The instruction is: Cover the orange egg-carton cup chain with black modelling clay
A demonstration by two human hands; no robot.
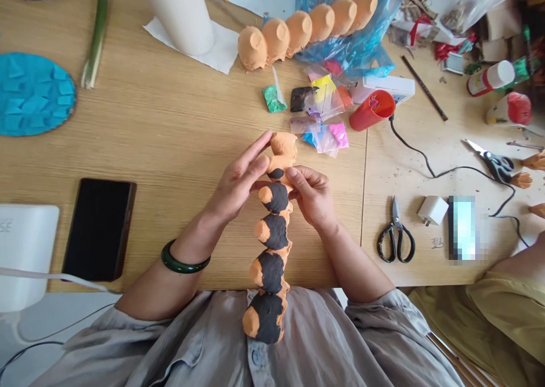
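Between my two hands is an orange egg-carton strip [284,253] with a row of bumps, its near end close to my shirt. Black clay [272,270] covers the sides of the nearer bumps, leaving their tips orange. A smaller black patch [276,173] sits on the second bump from the far end; the farthest bump is plain orange. My left hand [238,185] holds the strip's left side near that patch, fingers along the far bump. My right hand [313,197] grips the right edge, with the thumb beside the patch.
A second orange egg-carton strip [300,30] lies at the back by a blue plastic bag [361,52]. Small packets of coloured clay [323,100] and a red cup [372,110] stand ahead. Scissors [395,234] lie at right, a black phone [100,228] at left. Another person's sleeve [498,313] is at right.
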